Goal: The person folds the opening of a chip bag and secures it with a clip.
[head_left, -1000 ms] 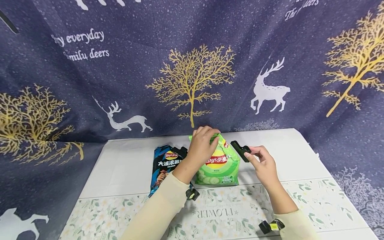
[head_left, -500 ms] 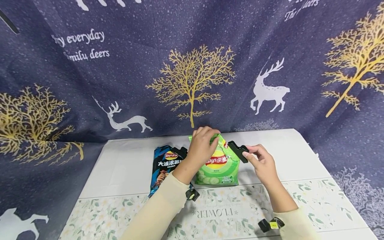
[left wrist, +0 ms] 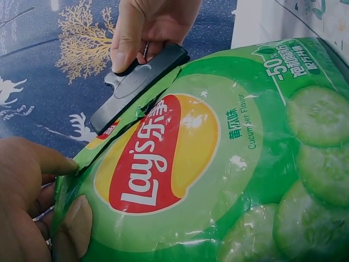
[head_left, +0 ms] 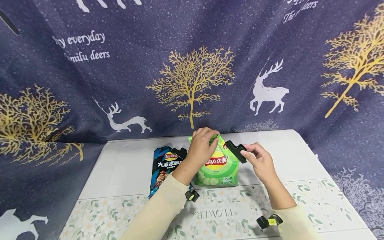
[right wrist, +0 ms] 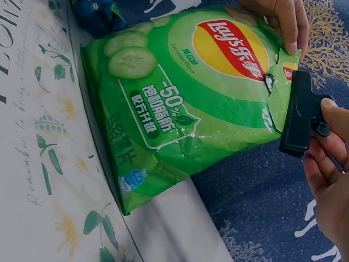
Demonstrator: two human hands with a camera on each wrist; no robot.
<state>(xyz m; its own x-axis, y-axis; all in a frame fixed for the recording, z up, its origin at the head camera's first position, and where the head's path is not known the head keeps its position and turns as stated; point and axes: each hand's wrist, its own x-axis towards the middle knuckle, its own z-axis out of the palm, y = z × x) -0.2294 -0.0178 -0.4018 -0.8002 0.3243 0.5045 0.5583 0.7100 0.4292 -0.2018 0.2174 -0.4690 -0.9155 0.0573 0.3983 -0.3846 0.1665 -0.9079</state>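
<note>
Green chip bag (head_left: 219, 166): red-and-yellow "Lay's" logo with Chinese characters, centre of the head view; beside the logo, "Cucumber Flavor" under Chinese characters; a "-50%" panel with Chinese text sits lower on the bag front.

Blue chip bag (head_left: 164, 166): "Lay's" logo at its top, large white Chinese characters below it.

Table cover (head_left: 216, 213): "FLOWER", printed upside down, lower centre of the frame.

Backdrop cloth (head_left: 81, 46): white script "everyday" and "deers" at upper left; "deers" again at upper right, partly cut off.
</note>
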